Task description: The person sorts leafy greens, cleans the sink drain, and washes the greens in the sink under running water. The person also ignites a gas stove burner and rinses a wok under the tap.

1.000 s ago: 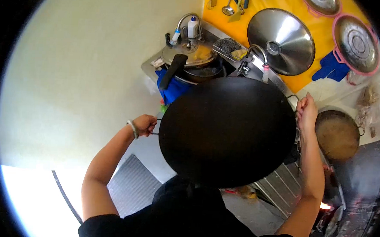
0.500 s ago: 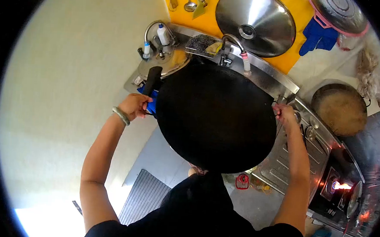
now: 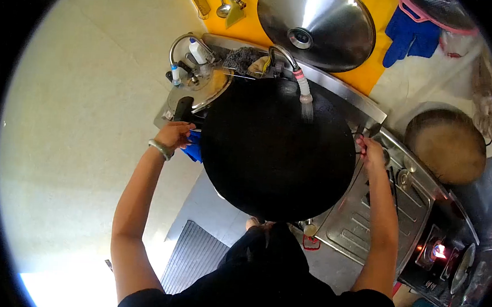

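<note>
Wok [image 3: 274,155], black and wide, is held by its side handles, gripped by the left hand [image 3: 174,134] and right hand [image 3: 370,151], under the faucet [image 3: 288,64] over the sink's front edge.

A steel counter [image 3: 365,212] runs along the wall, with a ribbed draining part near the front. At its far end a sink [image 3: 196,98] holds a round steel lid [image 3: 202,90]. Further right, a stove [image 3: 441,252] burns with a small flame. A grey mat [image 3: 193,256] lies on the floor [image 3: 210,201].
</note>
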The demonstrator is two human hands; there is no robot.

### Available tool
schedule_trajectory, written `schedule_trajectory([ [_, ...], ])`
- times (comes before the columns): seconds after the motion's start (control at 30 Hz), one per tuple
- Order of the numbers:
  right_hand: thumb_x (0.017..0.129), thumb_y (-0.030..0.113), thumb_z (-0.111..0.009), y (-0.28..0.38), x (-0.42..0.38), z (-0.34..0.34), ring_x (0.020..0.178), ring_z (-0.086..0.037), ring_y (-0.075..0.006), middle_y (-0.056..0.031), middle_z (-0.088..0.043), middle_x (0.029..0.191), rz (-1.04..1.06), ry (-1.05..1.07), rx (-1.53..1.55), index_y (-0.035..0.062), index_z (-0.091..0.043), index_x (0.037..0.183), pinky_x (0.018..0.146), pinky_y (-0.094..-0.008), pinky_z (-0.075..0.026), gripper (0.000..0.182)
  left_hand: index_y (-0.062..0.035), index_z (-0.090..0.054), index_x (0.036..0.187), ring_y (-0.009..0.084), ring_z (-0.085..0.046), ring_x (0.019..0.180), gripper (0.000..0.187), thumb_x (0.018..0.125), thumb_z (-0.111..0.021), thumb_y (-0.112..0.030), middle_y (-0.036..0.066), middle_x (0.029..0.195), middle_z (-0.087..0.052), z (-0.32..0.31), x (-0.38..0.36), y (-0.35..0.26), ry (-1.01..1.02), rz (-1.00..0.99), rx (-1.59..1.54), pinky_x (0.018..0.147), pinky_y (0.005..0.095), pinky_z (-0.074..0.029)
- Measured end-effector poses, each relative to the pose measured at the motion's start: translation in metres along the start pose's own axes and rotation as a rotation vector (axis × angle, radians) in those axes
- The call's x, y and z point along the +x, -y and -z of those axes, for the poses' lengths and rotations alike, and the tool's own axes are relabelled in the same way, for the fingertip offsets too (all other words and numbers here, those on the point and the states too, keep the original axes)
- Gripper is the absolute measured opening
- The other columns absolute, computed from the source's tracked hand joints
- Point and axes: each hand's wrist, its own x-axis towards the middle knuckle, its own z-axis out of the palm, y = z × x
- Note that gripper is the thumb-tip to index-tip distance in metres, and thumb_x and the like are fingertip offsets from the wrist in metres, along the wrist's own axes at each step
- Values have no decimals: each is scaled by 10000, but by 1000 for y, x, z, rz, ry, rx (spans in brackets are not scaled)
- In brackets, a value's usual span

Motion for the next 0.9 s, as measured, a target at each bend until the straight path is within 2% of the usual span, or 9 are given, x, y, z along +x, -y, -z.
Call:
schedule_trajectory([
  [0.17, 891, 172, -506, 22, -22, 28, 442, -393, -47, 3, -606, 710, 128, -59, 41, 40, -601, 952, 335, -197, -276, 173, -26, -631, 916, 127, -490, 450, 148, 851, -524, -104, 24, 625, -526, -31, 44, 21, -43, 23, 126, 367, 251, -362],
  [0.23, 897, 168, -500, 43, -32, 38, 452, -409, -51, -22, -622, 743, 149, -63, -8, 5, -586, 985, 340, -201, -301, 204, -27, -634, 884, 129, -479, 434, 143, 846, -522, -109, 28, 607, -521, -26, 87, 60, 114, -248, 416, 362, 254, -353],
  [0.3, 898, 159, -500, 57, -35, 52, 461, -424, -54, -37, -630, 764, 173, -58, 14, -4, -580, 966, 334, -197, -301, 194, -32, -628, 848, 131, -461, 417, 139, 841, -523, -123, 31, 588, -512, -37, 105, 76, 214, -319, 513, 357, 257, -341],
  [0.37, 896, 151, -504, 69, -41, 63, 468, -431, -52, -39, -630, 763, 144, -95, 24, 0, -580, 957, 330, -191, -291, 180, -43, -613, 807, 133, -443, 404, 137, 836, -528, -146, 31, 574, -500, -61, 112, 81, 216, -165, 405, 354, 261, -327],
  [0.47, 894, 151, -505, 74, -40, 81, 471, -423, -54, -38, -625, 760, 137, -81, 64, 8, -580, 945, 328, -187, -272, 169, -64, -584, 746, 136, -429, 403, 157, 832, -537, -186, 27, 564, -490, -94, 92, 66, 94, 134, 176, 352, 265, -312],
  [0.5, 894, 150, -502, 75, -40, 86, 470, -417, -55, -36, -621, 756, 136, -71, 73, 9, -579, 948, 329, -187, -270, 170, -86, -549, 708, 129, -433, 421, 176, 840, -538, -202, 12, 558, -471, -92, 95, 71, 169, 77, 260, 362, 258, -312],
  [0.57, 894, 149, -497, 73, -39, 90, 465, -403, -57, -33, -614, 748, 117, -50, 65, 10, -575, 956, 330, -189, -265, 171, -49, -554, 702, 156, -444, 410, 144, 809, -508, -135, 31, 537, -455, -83, 91, 83, 216, -311, 409, 356, 277, -320],
  [0.63, 894, 147, -493, 70, -34, 88, 457, -387, -56, -31, -607, 741, 88, -39, 39, 12, -569, 964, 329, -192, -259, 170, -42, -582, 756, 132, -406, 408, 88, 770, -514, -97, 19, 550, -441, -92, 69, 63, 87, 106, 19, 363, 248, -282],
  [0.9, 893, 137, -484, 15, 17, 26, 476, -389, -48, -14, -599, 734, -101, 67, 78, 31, -576, 952, 341, -193, -243, 152, -49, -608, 896, 76, -390, 463, 163, 781, -553, -150, -26, 635, -502, -51, -30, 5, -78, -17, -38, 399, 210, -244],
])
